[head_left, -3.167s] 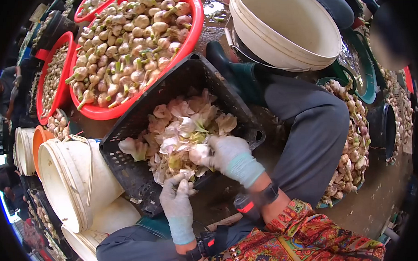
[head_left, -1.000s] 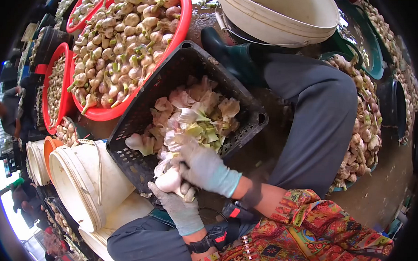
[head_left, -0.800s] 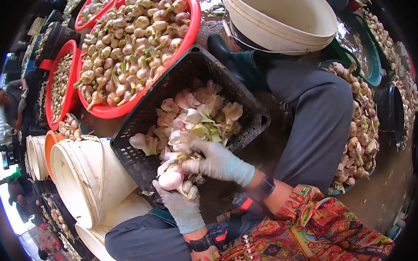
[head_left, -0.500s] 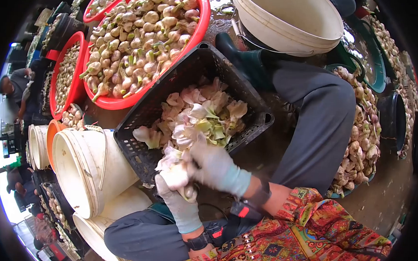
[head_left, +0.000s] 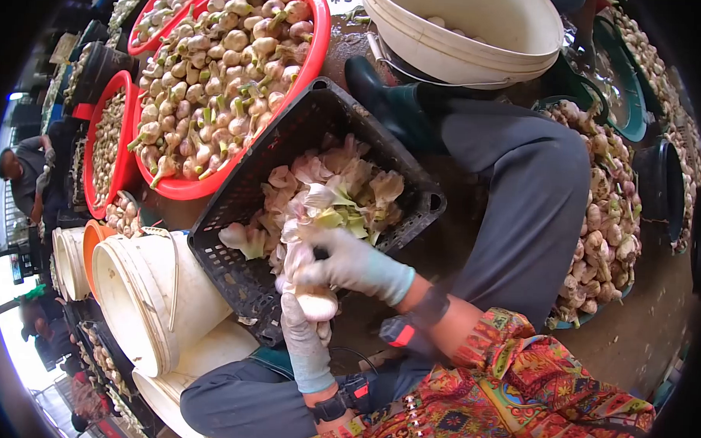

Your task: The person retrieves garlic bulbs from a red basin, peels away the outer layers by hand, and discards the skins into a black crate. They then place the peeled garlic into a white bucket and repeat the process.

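Note:
My left hand, in a pale work glove, is closed round a garlic bulb over the near edge of a black plastic crate. Just above it, my gloved right hand pinches loose garlic skin beside the bulb; its fingertips are partly hidden and slightly blurred. Pinkish-white and greenish peelings are heaped in the black crate, which stands tilted between my legs.
A red tub full of garlic bulbs stands beyond the crate. White buckets lie at the left. A large white bucket at the top holds a few pale bulbs. Heaped garlic is at the right. A co-worker is far left.
My right hand has shifted slightly and its fingers show more clearly. The bulb has turned and sits a little lower and to the right. Pale bulbs now show inside the large bucket.

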`<state>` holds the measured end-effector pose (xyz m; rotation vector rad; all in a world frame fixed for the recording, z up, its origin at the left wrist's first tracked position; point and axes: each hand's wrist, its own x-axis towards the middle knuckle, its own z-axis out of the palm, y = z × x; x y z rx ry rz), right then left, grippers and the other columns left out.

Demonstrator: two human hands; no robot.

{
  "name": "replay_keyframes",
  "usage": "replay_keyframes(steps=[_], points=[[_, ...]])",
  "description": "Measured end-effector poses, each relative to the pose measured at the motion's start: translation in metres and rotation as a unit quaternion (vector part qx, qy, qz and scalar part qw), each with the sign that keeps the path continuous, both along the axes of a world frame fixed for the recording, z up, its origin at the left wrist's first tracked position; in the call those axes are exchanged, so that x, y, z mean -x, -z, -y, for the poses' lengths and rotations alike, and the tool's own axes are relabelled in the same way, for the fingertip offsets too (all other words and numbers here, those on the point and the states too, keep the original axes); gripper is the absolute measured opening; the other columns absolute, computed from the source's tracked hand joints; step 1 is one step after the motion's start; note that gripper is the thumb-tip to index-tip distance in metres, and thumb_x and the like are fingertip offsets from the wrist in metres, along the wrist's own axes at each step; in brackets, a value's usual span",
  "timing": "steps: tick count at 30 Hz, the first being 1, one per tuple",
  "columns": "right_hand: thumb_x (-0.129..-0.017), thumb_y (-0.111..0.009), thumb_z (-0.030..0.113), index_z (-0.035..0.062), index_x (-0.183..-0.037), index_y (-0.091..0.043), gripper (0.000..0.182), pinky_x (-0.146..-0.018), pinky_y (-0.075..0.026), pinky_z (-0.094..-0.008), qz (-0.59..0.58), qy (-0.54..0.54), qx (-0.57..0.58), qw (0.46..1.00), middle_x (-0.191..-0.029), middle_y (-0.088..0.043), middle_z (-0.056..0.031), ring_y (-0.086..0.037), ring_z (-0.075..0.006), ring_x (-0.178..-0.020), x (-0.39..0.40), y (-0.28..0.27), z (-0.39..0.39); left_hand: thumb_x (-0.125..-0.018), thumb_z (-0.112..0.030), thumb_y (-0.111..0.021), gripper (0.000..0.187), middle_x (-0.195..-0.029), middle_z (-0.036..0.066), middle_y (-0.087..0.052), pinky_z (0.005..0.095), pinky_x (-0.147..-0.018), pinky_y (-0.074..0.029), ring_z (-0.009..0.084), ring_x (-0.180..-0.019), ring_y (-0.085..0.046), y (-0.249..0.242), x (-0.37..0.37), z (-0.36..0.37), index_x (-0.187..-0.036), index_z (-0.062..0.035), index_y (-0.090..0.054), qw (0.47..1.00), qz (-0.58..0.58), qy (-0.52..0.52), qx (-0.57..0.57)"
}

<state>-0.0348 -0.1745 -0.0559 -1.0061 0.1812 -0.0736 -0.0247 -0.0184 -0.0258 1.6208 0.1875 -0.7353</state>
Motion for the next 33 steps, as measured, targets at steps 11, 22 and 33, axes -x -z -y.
replay_keyframes(steps=[11, 22, 33], points=[[-0.08, -0.069, 0.035, -0.0027, -0.093, -0.061, 0.041, -0.076, -0.047, -0.0316, -0.084, -0.082, 0.167, 0.979, -0.085, -0.061, -0.0089, -0.057, -0.0151, -0.08, -0.004, 0.013, -0.008, -0.079, -0.072, -0.051, 0.074, -0.076, 0.001, -0.056, 0.02, -0.047, -0.036, 0.0049, -0.055, -0.046, 0.024, -0.01, -0.013, -0.108, -0.0047, -0.052, 0.999, 0.037, 0.003, -0.011], [-0.083, -0.065, 0.034, 0.0028, -0.095, -0.062, 0.033, -0.073, -0.049, -0.036, -0.216, 0.048, 0.248, 0.943, -0.084, -0.064, -0.0156, -0.063, -0.0256, -0.081, -0.011, 0.023, -0.013, -0.073, -0.019, -0.075, 0.07, -0.121, 0.013, -0.05, 0.0338, -0.094, -0.043, 0.0211, -0.108, -0.051, 0.02, -0.012, -0.012, -0.13, 0.0001, -0.04, 0.978, 0.204, -0.025, -0.038], [-0.083, -0.067, 0.022, -0.0015, -0.097, -0.061, 0.028, -0.066, -0.048, -0.0385, -0.185, 0.12, 0.435, 0.873, -0.081, -0.063, -0.0218, -0.061, -0.0334, -0.072, -0.023, 0.019, -0.063, -0.065, 0.0, -0.079, 0.07, -0.116, 0.01, -0.05, 0.0312, -0.092, -0.045, 0.0191, -0.106, -0.052, 0.009, -0.007, -0.029, -0.125, -0.0018, -0.044, 0.961, 0.254, -0.104, -0.031]])
